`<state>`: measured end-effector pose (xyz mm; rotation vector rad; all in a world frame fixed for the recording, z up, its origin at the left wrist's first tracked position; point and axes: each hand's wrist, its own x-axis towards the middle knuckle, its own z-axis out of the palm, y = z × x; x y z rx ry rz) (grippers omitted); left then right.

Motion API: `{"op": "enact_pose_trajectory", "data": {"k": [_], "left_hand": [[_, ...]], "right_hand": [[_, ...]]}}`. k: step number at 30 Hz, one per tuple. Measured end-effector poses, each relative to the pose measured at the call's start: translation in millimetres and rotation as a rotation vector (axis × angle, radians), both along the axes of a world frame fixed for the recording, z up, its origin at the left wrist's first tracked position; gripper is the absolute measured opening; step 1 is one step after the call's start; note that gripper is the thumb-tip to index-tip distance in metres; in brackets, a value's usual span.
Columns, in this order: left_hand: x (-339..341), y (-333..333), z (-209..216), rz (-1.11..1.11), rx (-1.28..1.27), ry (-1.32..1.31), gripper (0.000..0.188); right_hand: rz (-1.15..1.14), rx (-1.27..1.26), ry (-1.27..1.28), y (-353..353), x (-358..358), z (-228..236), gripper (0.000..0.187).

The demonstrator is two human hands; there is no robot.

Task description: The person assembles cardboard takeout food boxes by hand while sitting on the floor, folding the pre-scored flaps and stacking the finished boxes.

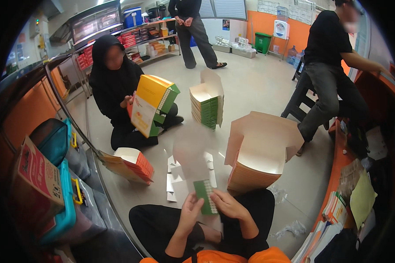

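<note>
Two hands share one green carton panel (201, 193), the left hand (189, 211) pinching its left edge, the right hand (229, 206) gripping its row of white tabs. The panel sits above the lap, its upper part lost in blur. Just beyond, white carton blanks (177, 174) lie on the floor (245, 96). To the right, near the knee, stands a large nested stack of orange-sided cartons (252, 177), the top one's flaps raised and its pale inside showing. Left of the blanks is a low stack of red-sided trays (141, 169), one fitted inside another. Farther ahead rises a green-sided carton stack (210, 113), pale inside. A seated co-worker (114, 83) holds a yellow-and-green carton (151, 98). At far left, a red-and-brown cardboard box (39, 179) rests against teal-lidded storage bins (85, 210), contents unclear.
</note>
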<state>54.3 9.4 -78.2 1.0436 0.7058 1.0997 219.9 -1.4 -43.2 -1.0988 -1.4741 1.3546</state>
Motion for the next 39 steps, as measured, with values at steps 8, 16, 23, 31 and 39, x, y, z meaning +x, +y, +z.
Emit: {"op": "enact_pose_trajectory", "data": {"k": [8, 16, 23, 31, 39], "left_hand": [[-0.8, -2.7, 39.3, 0.065, -0.228, -0.351, 0.035], [3.4, -30.0, 51.8, -0.001, -0.183, -0.285, 0.028], [0.2, -47.1, 40.9, 0.097, -0.042, -0.045, 0.025], [21.7, -65.3, 38.2, 0.174, 0.014, -0.078, 0.036], [5.4, -47.4, 35.2, 0.133, 0.640, 0.613, 0.034]], "right_hand": [[-0.375, 0.738, -0.131, -59.8, -7.9, 11.9, 0.044], [-0.554, 0.733, -0.610, -81.8, 1.5, 29.1, 0.050], [-0.592, 0.708, -0.604, -76.5, -9.3, 35.2, 0.052], [-0.576, 0.717, -0.519, -78.4, -19.6, 20.6, 0.053], [-0.273, 0.589, -0.170, -77.9, 13.3, 6.9, 0.050]]}}
